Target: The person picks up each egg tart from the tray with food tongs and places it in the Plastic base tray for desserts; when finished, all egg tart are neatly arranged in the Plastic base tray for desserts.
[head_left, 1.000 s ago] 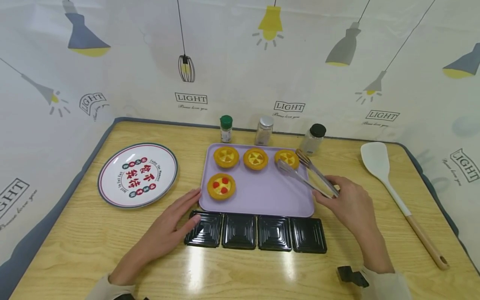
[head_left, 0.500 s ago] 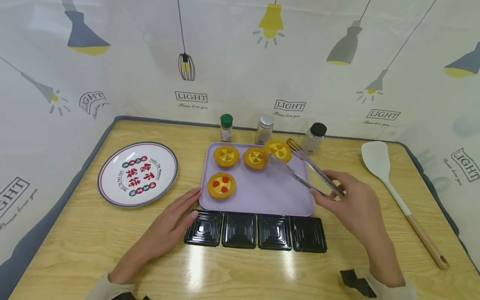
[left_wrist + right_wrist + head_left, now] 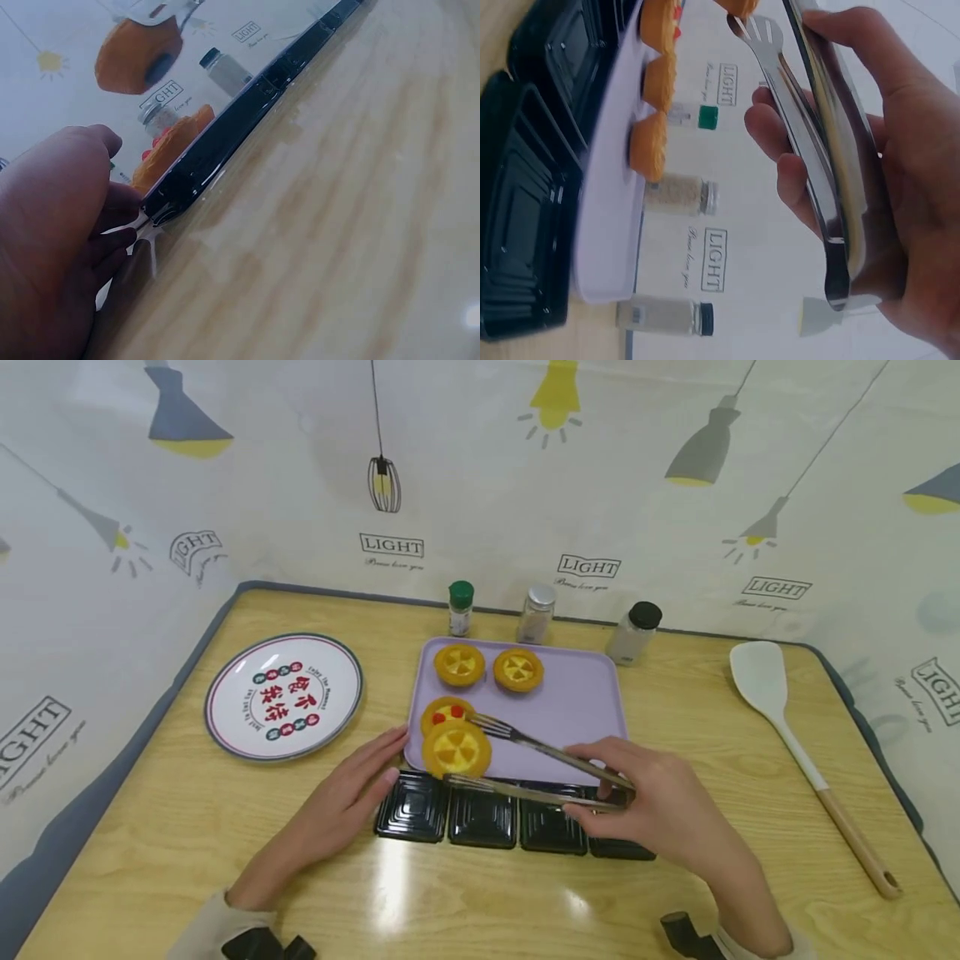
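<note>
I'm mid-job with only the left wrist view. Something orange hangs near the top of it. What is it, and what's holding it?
Observer: It's a tart, held between the tips of metal tongs that the right hand grips.

Operator: My view cuts off most of the tray. How many tarts are sitting on it?

Observer: The head view shows three more tarts on the purple tray, one of them partly hidden behind the held one.

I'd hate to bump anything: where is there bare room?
Free: the tray, right side, behind the tongs; table between tray and spatula; table in front of the boxes, between the arms. Crowded: the tray's left, three tarts, a fourth in tongs.
</note>
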{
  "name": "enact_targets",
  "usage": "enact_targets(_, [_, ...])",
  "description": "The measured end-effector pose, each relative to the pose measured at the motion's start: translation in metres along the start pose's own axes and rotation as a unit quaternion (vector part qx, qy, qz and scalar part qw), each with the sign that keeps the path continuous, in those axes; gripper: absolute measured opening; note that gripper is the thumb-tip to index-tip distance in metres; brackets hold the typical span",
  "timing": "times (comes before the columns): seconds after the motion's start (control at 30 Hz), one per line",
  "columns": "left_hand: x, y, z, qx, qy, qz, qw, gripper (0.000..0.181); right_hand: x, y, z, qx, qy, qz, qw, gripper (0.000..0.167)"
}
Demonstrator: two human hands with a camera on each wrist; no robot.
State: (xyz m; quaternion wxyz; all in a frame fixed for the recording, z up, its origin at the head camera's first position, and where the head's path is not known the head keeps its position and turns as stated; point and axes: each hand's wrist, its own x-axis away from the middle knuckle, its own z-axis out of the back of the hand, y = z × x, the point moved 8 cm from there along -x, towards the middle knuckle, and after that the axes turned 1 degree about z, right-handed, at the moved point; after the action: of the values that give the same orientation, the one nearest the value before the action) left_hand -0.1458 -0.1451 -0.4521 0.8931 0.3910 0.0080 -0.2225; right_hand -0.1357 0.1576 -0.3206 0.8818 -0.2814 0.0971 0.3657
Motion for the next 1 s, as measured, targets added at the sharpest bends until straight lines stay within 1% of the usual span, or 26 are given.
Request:
enact_targets(0.1, [-0.003, -0.001, 0.0, 0.004, 0.0, -0.005, 1.0, 0.046, -0.001, -0.005, -0.013, 0.0, -0.03, 0.026, 0.9992, 0.05])
enact_targets(0.2, [-0.006, -0.002, 0.0, 0.011, 0.004, -0.015, 0.9998, 0.044, -0.002, -0.009, -0.024, -0.006, -0.056, 0.034, 0.9978, 0.048])
enact_targets(0.3, [-0.009, -0.003, 0.001, 0.02, 0.008, -0.016, 0.9996, 0.043, -0.003, -0.01, -0.032, -0.019, -0.081, 0.022, 0.9962, 0.046])
enact_targets(0.43, [-0.012, -0.005, 0.003, 0.019, 0.015, -0.013, 0.9996, 0.042, -0.003, -0.008, -0.041, -0.033, -0.11, 0.002, 0.9934, 0.046])
enact_targets(0.57, [-0.017, -0.006, 0.008, 0.011, 0.037, -0.014, 0.9991, 0.041, -0.003, -0.007, -0.048, -0.03, -0.122, -0.003, 0.9921, 0.046])
enact_targets(0.67, [-0.024, -0.008, 0.013, 0.015, 0.06, -0.013, 0.998, 0.042, -0.003, -0.008, -0.052, -0.028, -0.123, -0.001, 0.992, 0.046])
enact_targets(0.73, [-0.028, -0.01, 0.014, 0.02, 0.069, -0.01, 0.9974, 0.043, -0.004, -0.008, -0.055, -0.028, -0.123, -0.002, 0.992, 0.045])
enact_targets(0.87, [-0.033, -0.013, 0.015, 0.031, 0.073, -0.003, 0.9968, 0.045, -0.004, -0.007, -0.058, -0.024, -0.121, -0.006, 0.9923, 0.046])
enact_targets(1.0, [-0.033, -0.016, 0.015, 0.036, 0.075, 0.004, 0.9965, 0.046, -0.004, -0.006, -0.062, -0.017, -0.124, -0.008, 0.9921, 0.047])
